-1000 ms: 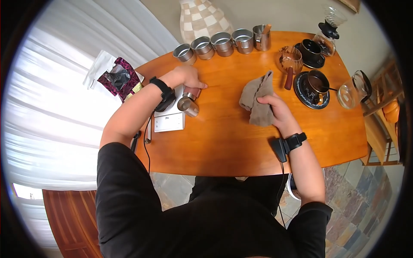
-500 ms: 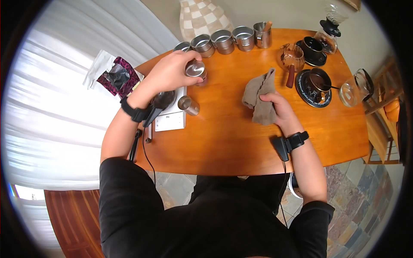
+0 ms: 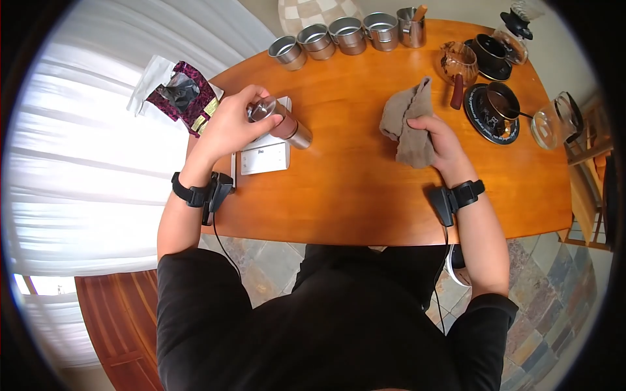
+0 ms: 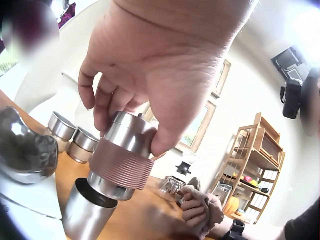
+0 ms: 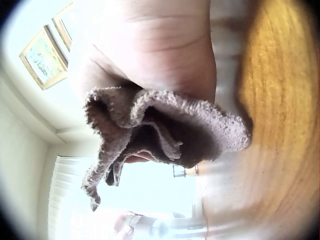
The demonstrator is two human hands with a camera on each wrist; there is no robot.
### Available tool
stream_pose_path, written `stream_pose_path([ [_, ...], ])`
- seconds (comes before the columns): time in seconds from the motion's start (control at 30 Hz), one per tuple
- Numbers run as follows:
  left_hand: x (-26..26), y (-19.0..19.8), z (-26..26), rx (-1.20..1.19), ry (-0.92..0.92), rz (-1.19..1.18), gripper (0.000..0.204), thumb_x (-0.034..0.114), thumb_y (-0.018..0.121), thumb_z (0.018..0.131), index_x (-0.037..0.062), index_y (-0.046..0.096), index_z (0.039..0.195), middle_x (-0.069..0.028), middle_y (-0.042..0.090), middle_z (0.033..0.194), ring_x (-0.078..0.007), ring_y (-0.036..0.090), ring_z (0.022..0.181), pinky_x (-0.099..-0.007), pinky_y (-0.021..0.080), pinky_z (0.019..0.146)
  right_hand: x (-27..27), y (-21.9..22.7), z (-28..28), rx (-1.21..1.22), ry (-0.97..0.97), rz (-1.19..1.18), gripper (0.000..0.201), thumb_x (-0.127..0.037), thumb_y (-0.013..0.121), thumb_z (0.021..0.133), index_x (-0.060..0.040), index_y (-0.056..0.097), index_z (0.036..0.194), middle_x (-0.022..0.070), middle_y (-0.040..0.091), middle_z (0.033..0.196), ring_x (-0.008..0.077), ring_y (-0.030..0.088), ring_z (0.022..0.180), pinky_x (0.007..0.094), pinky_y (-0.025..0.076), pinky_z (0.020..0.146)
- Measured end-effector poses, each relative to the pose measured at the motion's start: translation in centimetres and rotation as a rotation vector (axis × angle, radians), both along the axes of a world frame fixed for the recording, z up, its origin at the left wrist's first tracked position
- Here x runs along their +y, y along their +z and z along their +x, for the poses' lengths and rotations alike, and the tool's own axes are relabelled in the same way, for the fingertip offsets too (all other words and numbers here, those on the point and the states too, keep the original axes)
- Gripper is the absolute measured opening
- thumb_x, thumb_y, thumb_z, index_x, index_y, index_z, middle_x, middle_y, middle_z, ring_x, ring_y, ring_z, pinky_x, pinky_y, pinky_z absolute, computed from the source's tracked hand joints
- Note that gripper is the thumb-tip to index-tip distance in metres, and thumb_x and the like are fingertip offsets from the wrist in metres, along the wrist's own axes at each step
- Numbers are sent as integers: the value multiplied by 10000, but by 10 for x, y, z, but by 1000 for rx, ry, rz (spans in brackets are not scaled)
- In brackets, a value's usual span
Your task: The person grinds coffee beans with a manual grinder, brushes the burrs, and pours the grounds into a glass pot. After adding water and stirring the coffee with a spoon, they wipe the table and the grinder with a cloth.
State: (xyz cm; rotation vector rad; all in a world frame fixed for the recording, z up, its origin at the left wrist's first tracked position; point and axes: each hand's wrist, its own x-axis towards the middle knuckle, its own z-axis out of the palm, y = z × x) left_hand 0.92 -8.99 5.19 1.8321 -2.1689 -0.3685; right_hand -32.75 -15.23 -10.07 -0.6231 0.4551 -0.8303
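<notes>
The left hand [image 3: 236, 124] grips the metal top of a cylindrical grinder [image 4: 121, 159] with a ribbed brown band, fingers and thumb around it. Directly below the grinder's lower end is a metal cup [image 4: 89, 210], its dark opening partly showing; whether the two touch I cannot tell. In the head view the grinder [image 3: 282, 124] is tilted over the table beside a white scale [image 3: 265, 158]. The right hand [image 3: 445, 144] holds a crumpled grey-brown cloth [image 3: 412, 124], thumb on top. The cloth [image 5: 200, 125] hangs in folds below the palm in the right wrist view.
Several metal cups [image 3: 348, 36] line the far edge, with a metal pitcher [image 3: 411, 29] at their right end. A foil bag [image 3: 184, 96] lies at the left. At the right are a wooden-handled glass pot [image 3: 458, 63], dark cups on saucers [image 3: 478, 118] and a glass carafe [image 3: 548, 125].
The left hand has lifted the grinder from the table and brought it over the small metal cup by the scale. The right hand still holds the cloth. The head view has shifted slightly.
</notes>
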Motion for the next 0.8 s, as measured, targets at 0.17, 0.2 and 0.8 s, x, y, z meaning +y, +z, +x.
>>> stream_pose_path([
  [0.17,5,-9,-2,-13,59,10,415,197,763,797,-5,570,1104,-113,666,949,-170,622,816,-294,493,748,3,3,0,2,1,19,459,-72,582,840,-3,482,1283,138,614,1128,264,633,979,402,534,846],
  [0.2,5,-12,-1,-12,48,-8,426,200,765,797,-4,566,1113,-117,667,954,-180,625,828,-299,494,755,4,4,0,8,2,33,464,-72,581,841,-3,478,1288,141,611,1133,265,631,982,402,534,846],
  [0.8,-26,-22,-15,-14,-189,49,249,170,587,902,-6,568,1077,-117,594,960,-238,577,872,-327,471,783,2,1,1,-28,34,56,386,-99,589,864,21,513,1223,118,616,1092,238,632,963,379,536,844],
])
